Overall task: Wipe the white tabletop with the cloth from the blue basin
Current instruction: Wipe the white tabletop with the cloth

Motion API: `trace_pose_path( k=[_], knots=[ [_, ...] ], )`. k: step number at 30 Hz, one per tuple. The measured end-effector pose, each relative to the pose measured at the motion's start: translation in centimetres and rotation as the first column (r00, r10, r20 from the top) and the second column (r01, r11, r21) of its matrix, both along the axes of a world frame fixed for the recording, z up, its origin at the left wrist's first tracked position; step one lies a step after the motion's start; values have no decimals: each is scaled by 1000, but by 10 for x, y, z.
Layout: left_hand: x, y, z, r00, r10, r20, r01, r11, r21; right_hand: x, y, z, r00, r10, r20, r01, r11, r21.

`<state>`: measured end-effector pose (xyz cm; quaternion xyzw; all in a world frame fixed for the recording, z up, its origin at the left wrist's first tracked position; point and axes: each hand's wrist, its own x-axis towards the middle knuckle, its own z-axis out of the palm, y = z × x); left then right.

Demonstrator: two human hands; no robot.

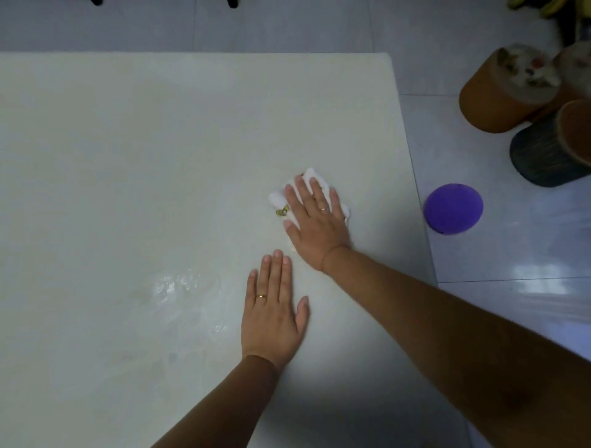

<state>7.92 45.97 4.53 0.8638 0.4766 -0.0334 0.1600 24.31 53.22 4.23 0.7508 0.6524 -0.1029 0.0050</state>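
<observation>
The white tabletop (144, 160) fills most of the view. A small white cloth (277, 198) with a yellow-green print lies bunched on it, right of centre. My right hand (315, 220) presses flat on the cloth with straight, spread fingers and covers most of it. My left hand (275, 310) rests flat on the bare tabletop just below and left of the right hand, fingers straight. A wet sheen (179, 287) shows on the surface left of my left hand. The blue basin is not in view.
The table's right edge (415, 179) runs close to my right hand. On the tiled floor to the right sit a purple round stool (453, 208), brown cylindrical stools (499, 92) and a dark one (543, 156). Dark chair legs (232, 3) show beyond the far edge.
</observation>
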Motion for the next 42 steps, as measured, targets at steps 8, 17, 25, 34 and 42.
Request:
trace_pose_path(
  k=[8,17,25,34,42],
  knots=[
    [15,16,10,997,3,71,-5,1000,21,94,42,1,942,-336,13,336,942,21],
    [79,105,0,997,59,43,-62,996,61,79,57,2,997,71,5,-71,996,53],
    [82,107,-7,998,59,32,-62,995,79,91,124,-4,855,-519,-16,519,855,11],
    [82,109,-2,997,62,47,-64,997,45,137,139,4,985,165,56,-166,986,23],
    [104,119,6,996,63,69,-67,996,56,80,193,-2,802,-594,-69,596,802,23]
  ],
)
